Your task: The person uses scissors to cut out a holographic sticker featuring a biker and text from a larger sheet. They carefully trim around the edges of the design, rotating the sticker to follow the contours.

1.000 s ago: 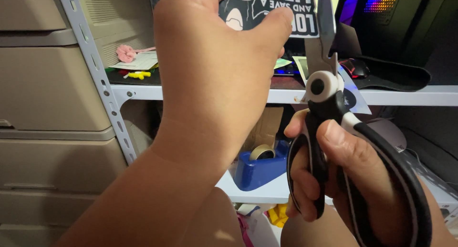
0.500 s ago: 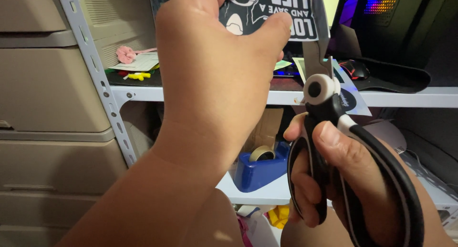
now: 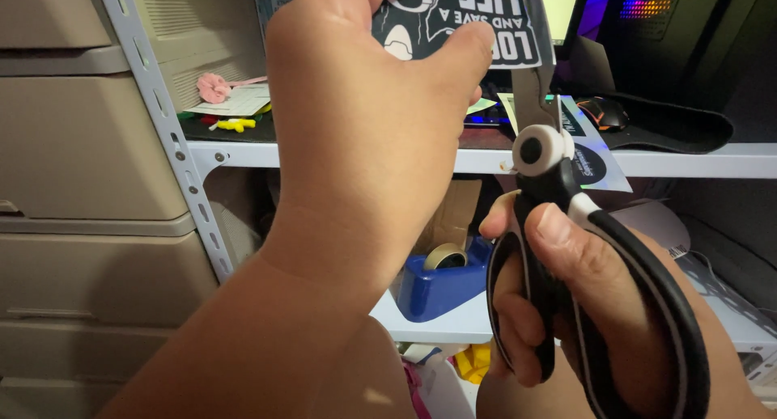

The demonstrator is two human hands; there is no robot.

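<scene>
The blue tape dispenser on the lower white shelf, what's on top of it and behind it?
A beige tape roll sits atop the blue plastic tape dispenser. Behind it stands brown cardboard. The left hand and black-handled scissors in the right hand hide both its sides.

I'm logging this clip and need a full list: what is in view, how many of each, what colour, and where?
Printed card: one, black and white, top centre, held.
Scissors: one, black and white, blades at card's right edge.
Tape dispenser: one, blue, lower shelf.
Mouse: one, dark, upper shelf right.
Shelf unit: one, white, centre.
Drawers: several, beige, left.
Left hand: holds card.
Right hand: grips scissors.
</scene>
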